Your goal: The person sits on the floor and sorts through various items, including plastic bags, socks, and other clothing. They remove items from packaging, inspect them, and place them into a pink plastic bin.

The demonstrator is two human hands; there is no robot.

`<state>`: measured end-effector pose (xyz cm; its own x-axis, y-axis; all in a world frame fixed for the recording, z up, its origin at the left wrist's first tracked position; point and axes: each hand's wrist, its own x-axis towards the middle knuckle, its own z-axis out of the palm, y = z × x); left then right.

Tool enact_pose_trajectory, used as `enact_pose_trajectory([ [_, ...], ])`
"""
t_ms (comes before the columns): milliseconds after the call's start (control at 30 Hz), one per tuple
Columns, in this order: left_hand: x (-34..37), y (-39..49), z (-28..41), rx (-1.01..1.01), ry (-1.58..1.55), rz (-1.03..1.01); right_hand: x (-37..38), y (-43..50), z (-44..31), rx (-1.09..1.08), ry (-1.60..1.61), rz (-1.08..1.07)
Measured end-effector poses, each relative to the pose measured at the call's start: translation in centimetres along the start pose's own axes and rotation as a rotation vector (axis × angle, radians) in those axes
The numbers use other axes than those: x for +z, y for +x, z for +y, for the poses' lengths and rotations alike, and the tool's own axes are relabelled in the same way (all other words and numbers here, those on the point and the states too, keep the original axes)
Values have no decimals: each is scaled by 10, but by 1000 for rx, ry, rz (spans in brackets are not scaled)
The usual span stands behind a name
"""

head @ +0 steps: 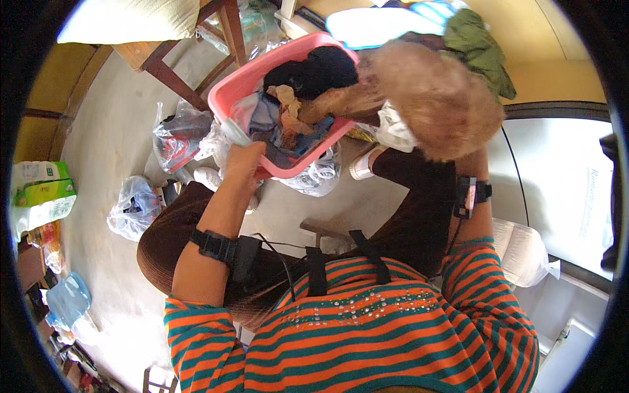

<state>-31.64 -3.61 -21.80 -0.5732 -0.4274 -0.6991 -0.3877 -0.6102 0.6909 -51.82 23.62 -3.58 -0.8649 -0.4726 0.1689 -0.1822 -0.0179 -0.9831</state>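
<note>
A pink plastic basket [227,88] is tilted in front of me, above the floor and bags. My left hand [244,162] grips its near left end at the pale handle [235,132]. Inside lie a black fuzzy item [314,71], a crumpled tan cloth [290,105] and blue-grey fabric [265,115]. A blurred brown fluffy thing [432,98] spreads over my right knee, one strand reaching into the basket. It hides my right hand; only the forearm shows, running up beneath it. Whether that hand grips it I cannot tell. A crumpled white piece [394,128] lies against its lower left.
Clear plastic bags [179,140] stand on the floor at left, one more bag [319,172] below the basket. A wooden stool [179,81] is at upper left. A green garment [474,51] lies at upper right. A blue water jug [69,297] is at lower left.
</note>
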Motion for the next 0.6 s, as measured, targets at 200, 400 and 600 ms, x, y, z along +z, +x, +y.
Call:
enact_pose_trajectory([
  [200, -11, -9, 2, 30, 7, 97, -28, 11, -56, -115, 84, 114],
  [400, -18, -9, 4, 103, 50, 111, -82, 31, -113, -213, 157, 252],
  [600, -17, -14, 31, 26, -114, -3, -123, 11, -118, -151, 293, 400],
])
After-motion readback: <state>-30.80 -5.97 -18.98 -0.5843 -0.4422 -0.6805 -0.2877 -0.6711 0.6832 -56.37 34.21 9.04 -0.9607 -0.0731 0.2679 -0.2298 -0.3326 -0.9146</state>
